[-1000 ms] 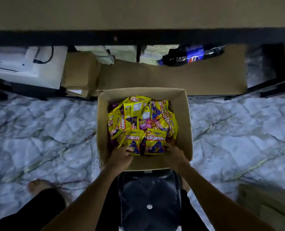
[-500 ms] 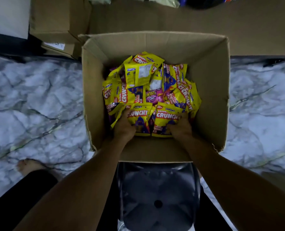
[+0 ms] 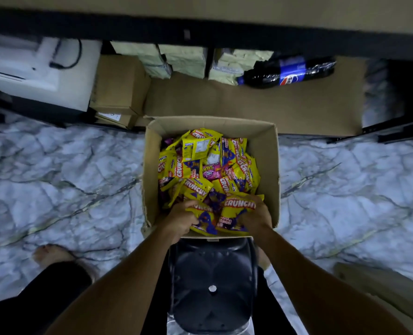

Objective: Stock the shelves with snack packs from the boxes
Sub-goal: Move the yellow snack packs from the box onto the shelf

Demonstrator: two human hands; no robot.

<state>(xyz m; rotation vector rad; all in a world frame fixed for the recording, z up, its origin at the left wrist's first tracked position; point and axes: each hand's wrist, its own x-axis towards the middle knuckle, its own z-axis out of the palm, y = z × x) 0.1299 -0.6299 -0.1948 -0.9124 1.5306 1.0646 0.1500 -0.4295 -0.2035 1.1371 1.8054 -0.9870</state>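
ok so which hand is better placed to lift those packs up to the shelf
Probably the right hand: it grips a yellow snack pack lying fully on top. The left hand also grips a pack, but that one looks partly tucked under.

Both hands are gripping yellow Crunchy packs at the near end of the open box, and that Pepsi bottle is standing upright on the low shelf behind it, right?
Not quite: the head view shows the Pepsi bottle lying on its side, not upright, on the low shelf. The rest holds: the left hand and right hand grip yellow Crunchy packs at the near end of the open box.
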